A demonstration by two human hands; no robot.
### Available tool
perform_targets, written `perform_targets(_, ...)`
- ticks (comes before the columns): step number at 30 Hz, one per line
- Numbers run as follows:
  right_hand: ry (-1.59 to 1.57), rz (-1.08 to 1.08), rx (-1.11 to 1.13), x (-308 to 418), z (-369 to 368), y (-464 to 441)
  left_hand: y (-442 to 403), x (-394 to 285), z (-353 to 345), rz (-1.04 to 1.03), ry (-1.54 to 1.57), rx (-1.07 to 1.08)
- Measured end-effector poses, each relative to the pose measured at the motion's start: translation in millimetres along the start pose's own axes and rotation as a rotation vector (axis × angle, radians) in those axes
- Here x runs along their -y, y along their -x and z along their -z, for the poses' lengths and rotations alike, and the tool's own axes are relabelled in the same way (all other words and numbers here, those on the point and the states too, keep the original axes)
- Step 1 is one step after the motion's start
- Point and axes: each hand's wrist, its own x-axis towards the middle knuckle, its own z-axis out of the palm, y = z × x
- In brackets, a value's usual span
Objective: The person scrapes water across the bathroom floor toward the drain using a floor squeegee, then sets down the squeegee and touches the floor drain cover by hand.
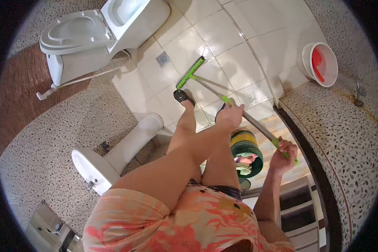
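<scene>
– What shows at near right?
– A right hand curls its fingers around the green grip of a squeegee.
– And farther out?
– The left hand wraps its fingers around the pole; beyond a dark shoe, the blade rests on white tiles, right of a drain.

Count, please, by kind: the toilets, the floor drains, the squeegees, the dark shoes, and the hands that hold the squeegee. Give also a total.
Toilet: 1
Floor drain: 1
Squeegee: 1
Dark shoes: 2 (left shoe, partly hidden right shoe)
Hands: 2 (left hand, right hand)
Total: 7
</scene>
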Motion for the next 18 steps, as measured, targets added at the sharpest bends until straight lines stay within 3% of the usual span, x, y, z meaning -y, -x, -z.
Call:
perform_targets(3, -0.003, -0.066, -0.009, -13.9, -14.2, 6.4, 3.7, 6.1, 14.6, 0.100, -0.172, 0.030)
perform_targets(7, -0.037, -0.094, 0.000, -25.1, -20.3, 4.6, -15.7, 43.4, -10.8, 0.026, -0.118, -0.117)
perform_targets(13, -0.107, -0.109, 0.014, -53.3, -18.4, 5.4, -5.0, 44.0, 24.2, 0.120, -0.160, -0.105)
perform_targets(18, -0.027, -0.126, -0.002, -64.8, -62.3, 5.4, -19.4, 93.7, 43.7, 0.076, -0.240, -0.118)
